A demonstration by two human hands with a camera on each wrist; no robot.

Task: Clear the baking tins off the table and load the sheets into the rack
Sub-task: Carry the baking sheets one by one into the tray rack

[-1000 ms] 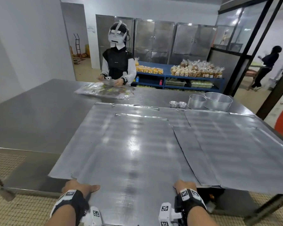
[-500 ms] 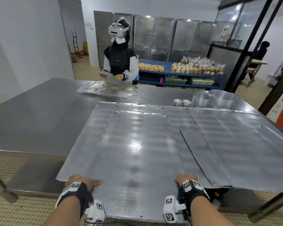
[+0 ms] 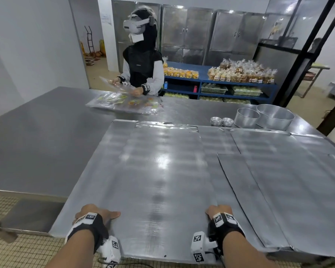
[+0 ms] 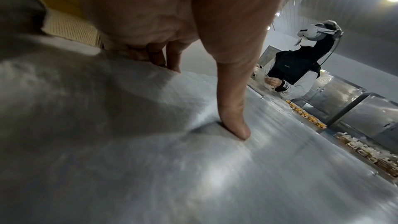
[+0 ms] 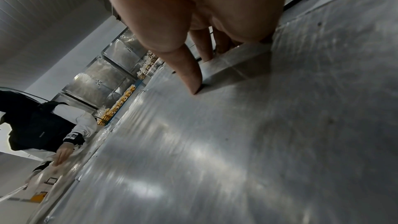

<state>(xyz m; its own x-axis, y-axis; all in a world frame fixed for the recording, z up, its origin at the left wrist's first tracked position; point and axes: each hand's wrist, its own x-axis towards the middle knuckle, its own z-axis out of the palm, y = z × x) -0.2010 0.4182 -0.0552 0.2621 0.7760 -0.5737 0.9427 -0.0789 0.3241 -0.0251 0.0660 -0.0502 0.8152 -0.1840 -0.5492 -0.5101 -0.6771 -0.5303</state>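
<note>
Gripping the top baking sheet [image 3: 162, 190] at its near corners was how both hands were seen. The left hand [image 3: 93, 214] was closed on the sheet's near-left edge, thumb [image 4: 234, 122] pressed flat on the upper face, remaining fingers [image 4: 163, 57] curled under the rim. The right hand [image 3: 219, 211] was closed on the near-right edge in the same way: thumb [image 5: 189, 74] on top, fingers [image 5: 204, 47] wrapped below the edge. The sheet was spread away from the hands toward the far side, its near edge overhanging the steel table [image 3: 37, 142].

Relative to the held sheet:
- A second sheet [image 3: 97, 171] was seen under it, sticking out to its left and at its far end.
- More sheets [image 3: 288, 180] were laid overlapping just right of it, one dark-edged sheet [image 3: 246, 200] directly beside the right hand.
- Two round baking tins [image 3: 259, 117] were stood on the table beyond its far-right corner, two small foil cups [image 3: 221, 121] just left of them.
- Clear printed bags [image 3: 124, 102] were spread on the table beyond its far-left corner, handled by a second person [image 3: 143, 64] in a headset.
- A blue shelf [image 3: 217, 84] of packed baked goods was seen behind the table; steel cabinets [image 3: 211, 35] stood behind that.

Whether the held sheet was lifted clear of the one below could not be determined.
</note>
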